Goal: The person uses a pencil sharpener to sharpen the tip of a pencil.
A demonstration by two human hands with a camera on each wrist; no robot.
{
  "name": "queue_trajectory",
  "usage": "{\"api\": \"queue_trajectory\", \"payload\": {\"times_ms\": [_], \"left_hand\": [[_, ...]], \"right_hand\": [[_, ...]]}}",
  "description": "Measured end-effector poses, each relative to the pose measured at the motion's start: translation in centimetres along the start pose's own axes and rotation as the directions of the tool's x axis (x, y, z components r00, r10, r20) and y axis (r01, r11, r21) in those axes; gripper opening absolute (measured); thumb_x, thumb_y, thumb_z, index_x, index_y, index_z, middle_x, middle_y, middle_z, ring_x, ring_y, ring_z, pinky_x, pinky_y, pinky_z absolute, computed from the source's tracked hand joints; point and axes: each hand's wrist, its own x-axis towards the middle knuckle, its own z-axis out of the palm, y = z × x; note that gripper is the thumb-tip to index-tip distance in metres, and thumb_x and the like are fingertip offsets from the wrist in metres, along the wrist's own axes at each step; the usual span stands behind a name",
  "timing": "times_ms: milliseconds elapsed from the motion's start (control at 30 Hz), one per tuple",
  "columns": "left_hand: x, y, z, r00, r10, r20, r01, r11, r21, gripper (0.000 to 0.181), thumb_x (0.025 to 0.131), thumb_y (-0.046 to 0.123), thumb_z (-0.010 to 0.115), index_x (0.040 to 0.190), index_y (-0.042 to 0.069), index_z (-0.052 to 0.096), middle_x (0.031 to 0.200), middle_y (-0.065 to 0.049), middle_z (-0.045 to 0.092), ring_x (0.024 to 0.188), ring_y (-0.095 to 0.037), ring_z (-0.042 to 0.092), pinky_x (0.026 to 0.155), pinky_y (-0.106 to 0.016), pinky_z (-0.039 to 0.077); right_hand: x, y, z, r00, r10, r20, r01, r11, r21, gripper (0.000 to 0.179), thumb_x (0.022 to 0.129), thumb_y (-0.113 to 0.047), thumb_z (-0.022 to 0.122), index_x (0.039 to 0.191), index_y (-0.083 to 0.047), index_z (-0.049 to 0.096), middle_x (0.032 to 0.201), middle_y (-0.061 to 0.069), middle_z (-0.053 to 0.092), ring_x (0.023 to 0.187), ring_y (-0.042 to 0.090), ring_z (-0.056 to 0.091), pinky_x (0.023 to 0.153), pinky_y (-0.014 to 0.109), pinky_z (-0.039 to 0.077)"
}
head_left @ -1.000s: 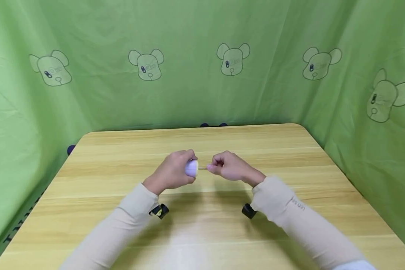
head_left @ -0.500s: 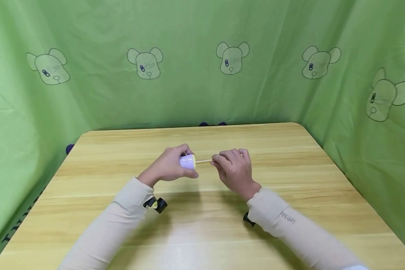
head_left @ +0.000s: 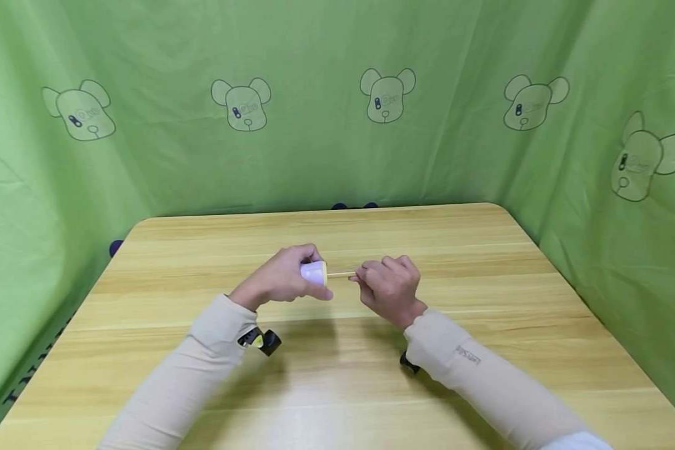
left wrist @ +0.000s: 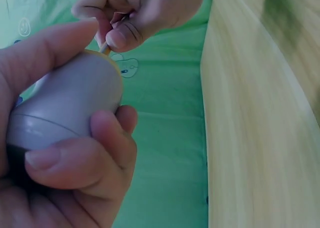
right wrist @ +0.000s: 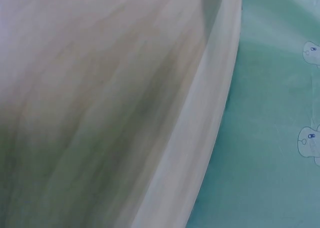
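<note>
My left hand (head_left: 281, 276) grips a lavender, barrel-shaped pencil sharpener (head_left: 313, 272) with a yellow rim, held above the table. In the left wrist view the sharpener (left wrist: 72, 96) shows a rounded body with a seam line, thumb and fingers around it. A thin, tan pencil (head_left: 340, 274) stands out of its yellow end toward the right. My right hand (head_left: 390, 289) pinches the pencil's outer end, mostly hiding it; the left wrist view also shows that pinch by the right hand (left wrist: 150, 13). Neither hand appears in the right wrist view.
A wooden table (head_left: 337, 387) lies beneath both hands. Green curtains (head_left: 315, 162) with bear-head drawings hang behind the table and along its sides. A black wrist camera (head_left: 270, 342) sits at the left cuff, another (head_left: 409, 362) at the right cuff.
My right hand has turned over, its back now facing up, and shifted slightly, still pinching the pencil. My left hand moved slightly left with the sharpener. More of the pencil shows than a second ago.
</note>
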Motion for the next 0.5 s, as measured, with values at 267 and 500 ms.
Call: {"api": "queue_trajectory", "payload": {"times_ms": [267, 500], "left_hand": [[0.0, -0.8, 0.9, 0.997, 0.064, -0.050, -0.059, 0.994, 0.093, 0.041, 0.065, 0.019, 0.086, 0.092, 0.011, 0.056, 0.082, -0.006, 0.060, 0.072, -0.021, 0.058, 0.058, -0.032, 0.050], [0.1, -1.1, 2.1, 0.976, 0.151, -0.158, -0.106, 0.959, 0.262, 0.043, 0.066, 0.015, 0.086, 0.097, 0.010, 0.056, 0.084, -0.004, 0.060, 0.071, -0.020, 0.057, 0.058, -0.029, 0.050]], "right_hand": [[0.4, -0.2, -0.7, 0.973, 0.078, 0.218, -0.093, 0.994, 0.061, 0.043, 0.101, -0.034, 0.048, 0.063, -0.015, 0.051, 0.051, -0.005, 0.050, 0.035, 0.008, 0.035, 0.038, 0.024, 0.019], [2.5, 0.1, -1.9, 0.728, 0.238, 0.643, -0.392, 0.914, 0.106, 0.030, 0.094, -0.028, 0.063, 0.068, -0.018, 0.052, 0.054, -0.010, 0.052, 0.040, 0.004, 0.031, 0.035, 0.023, 0.020]]}}
